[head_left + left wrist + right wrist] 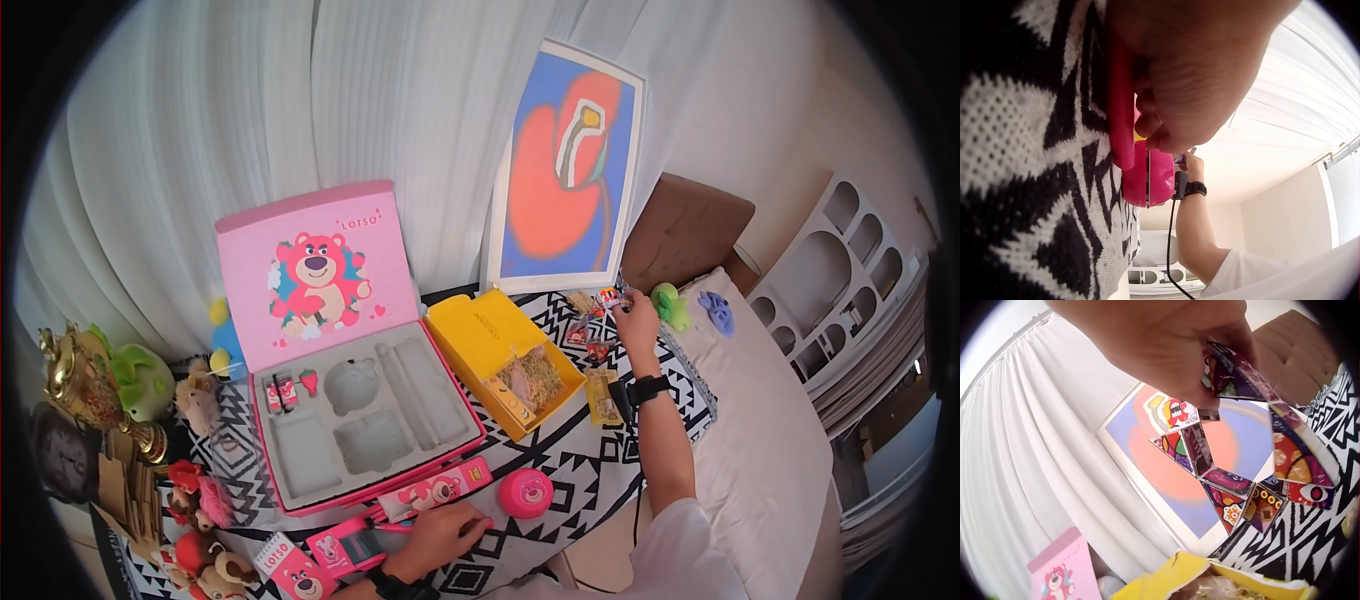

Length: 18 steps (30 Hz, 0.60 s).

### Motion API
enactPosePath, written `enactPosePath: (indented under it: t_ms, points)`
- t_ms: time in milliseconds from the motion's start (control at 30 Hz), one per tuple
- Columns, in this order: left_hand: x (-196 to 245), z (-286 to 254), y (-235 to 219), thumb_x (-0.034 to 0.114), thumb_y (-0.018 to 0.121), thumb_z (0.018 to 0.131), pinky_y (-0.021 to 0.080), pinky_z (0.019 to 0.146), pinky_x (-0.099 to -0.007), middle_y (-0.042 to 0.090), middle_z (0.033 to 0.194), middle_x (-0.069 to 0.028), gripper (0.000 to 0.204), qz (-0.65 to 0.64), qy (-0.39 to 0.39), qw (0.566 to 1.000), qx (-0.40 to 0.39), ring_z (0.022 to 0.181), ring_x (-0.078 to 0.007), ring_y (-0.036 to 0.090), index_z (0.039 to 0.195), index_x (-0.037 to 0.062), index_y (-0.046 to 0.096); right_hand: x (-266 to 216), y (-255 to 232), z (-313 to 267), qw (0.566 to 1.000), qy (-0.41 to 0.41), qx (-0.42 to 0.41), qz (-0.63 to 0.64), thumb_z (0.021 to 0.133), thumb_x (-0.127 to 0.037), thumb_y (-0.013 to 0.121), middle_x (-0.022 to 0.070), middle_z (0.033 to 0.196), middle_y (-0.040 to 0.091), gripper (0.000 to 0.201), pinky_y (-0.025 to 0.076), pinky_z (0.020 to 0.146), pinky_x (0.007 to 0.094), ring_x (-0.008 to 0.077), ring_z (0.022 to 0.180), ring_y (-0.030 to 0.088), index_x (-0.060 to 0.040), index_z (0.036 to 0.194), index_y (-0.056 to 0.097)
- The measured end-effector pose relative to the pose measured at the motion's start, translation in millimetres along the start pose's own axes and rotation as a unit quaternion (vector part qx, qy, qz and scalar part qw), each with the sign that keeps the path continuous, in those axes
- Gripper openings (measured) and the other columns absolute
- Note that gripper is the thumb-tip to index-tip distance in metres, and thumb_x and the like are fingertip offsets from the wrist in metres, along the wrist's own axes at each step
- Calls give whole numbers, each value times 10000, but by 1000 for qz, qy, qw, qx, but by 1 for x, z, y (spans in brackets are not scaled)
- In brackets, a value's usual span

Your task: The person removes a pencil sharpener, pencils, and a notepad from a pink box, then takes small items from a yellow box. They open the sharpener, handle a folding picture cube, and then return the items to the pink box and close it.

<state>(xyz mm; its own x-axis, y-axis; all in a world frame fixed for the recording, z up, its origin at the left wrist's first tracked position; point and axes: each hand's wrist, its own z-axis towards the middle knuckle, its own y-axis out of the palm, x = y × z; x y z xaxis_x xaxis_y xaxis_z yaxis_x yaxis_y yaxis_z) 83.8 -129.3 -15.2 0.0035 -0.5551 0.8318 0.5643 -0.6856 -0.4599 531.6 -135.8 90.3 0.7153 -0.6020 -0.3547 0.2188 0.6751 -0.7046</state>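
My right hand [637, 322] pinches one end of a chain of brightly patterned triangular puzzle blocks [1229, 481]. In the right wrist view the chain hangs in a bent loop under the fingers, its faces showing eyes, flowers and teeth. In the head view it overlaps the patterned cloth beside the framed picture. My left hand [440, 540] rests low on the cloth, fingers loosely curled, right beside a slim pink stick [1122, 125]. A round pink case [526, 493] sits just beyond its fingertips.
A pink bear gift box [310, 270] stands with its lid up, grey moulded tray [400, 440] showing. Beside it lies an opened yellow box [470, 330] with shredded filler. A framed picture [570, 170] leans behind. Plush toys [205, 570] and a gold trophy [75, 375] stand left.
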Motion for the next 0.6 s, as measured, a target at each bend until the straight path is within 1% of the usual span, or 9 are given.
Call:
enactPosePath:
  t_ms: [100, 167, 200, 333, 433, 467, 500, 567, 600]
  points:
    - [2, 1, -1, 184, 705, 822, 483, 544, -310, 626, 692, -49, 110, 4, 1, 1000, -1, 606, -199, 625, 799, 80, 677, 2, 15, 1, 1000, 2, 5, -24, 745, -249, 730, 207, 1000, 671, 395, 508, 812, 430, 361, 944, 642, -11, 1049, 648]
    - [4, 0, -2, 181, 705, 821, 482, 545, -310, 625, 692, -50, 107, 5, 0, 1000, -1, 607, -199, 625, 798, 81, 676, 6, 25, -4, 991, 22, -117, -59, 731, -251, 741, 218, 1022, 665, 432, 505, 826, 435, 372, 952, 637, -14, 1077, 637]
    - [4, 1, -3, 179, 706, 820, 482, 545, -310, 626, 695, -49, 105, 4, -2, 1000, -2, 608, -200, 625, 799, 81, 675, 8, 25, -6, 991, 22, -117, -58, 731, -251, 741, 218, 1022, 665, 432, 505, 826, 435, 372, 952, 637, -14, 1077, 637]
    - [2, -1, -1, 178, 706, 820, 478, 543, -312, 624, 698, -46, 104, -13, -11, 1000, 0, 606, -201, 622, 803, 82, 670, 18, 31, -9, 961, -25, -275, -5, 685, -231, 766, 257, 1122, 625, 674, 486, 892, 394, 350, 1050, 618, 51, 1244, 516]
    - [-2, -2, 1, 183, 705, 822, 473, 538, -315, 621, 697, -44, 107, 0, 5, 1000, 3, 606, -204, 620, 802, 85, 666, 26, 36, -10, 964, -23, -264, 0, 709, -209, 740, 270, 1178, 590, 698, 472, 921, 390, 358, 1093, 592, 66, 1290, 469]
    - [-3, -1, 2, 183, 705, 822, 473, 538, -315, 621, 697, -44, 107, 0, 5, 1000, 2, 606, -204, 620, 802, 85, 666, 26, 33, -13, 977, -30, -211, 23, 747, -202, 714, 265, 1205, 564, 678, 463, 935, 394, 362, 1103, 575, 72, 1306, 447]
    - [-3, -1, 2, 186, 705, 823, 471, 537, -316, 621, 697, -44, 108, 5, 10, 1000, 4, 608, -205, 620, 800, 88, 666, 25, 31, -13, 976, -31, -214, 23, 747, -202, 714, 265, 1205, 564, 678, 463, 935, 394, 362, 1103, 575, 72, 1306, 447]
    - [-3, -3, 2, 189, 704, 824, 470, 536, -317, 620, 697, -44, 109, 11, 10, 1000, 7, 610, -205, 620, 797, 90, 665, 17, 21, -11, 982, 0, -183, 38, 788, -204, 657, 314, 1252, 501, 636, 428, 995, 439, 419, 1168, 506, 62, 1317, 424]
    - [-3, -3, 2, 190, 704, 825, 470, 537, -318, 621, 699, -43, 111, 9, 0, 1000, 0, 613, -205, 621, 794, 91, 665, 5, 15, -18, 991, -43, -127, 8, 816, -191, 640, 264, 1144, 592, 519, 480, 915, 413, 374, 1067, 587, 28, 1265, 501]
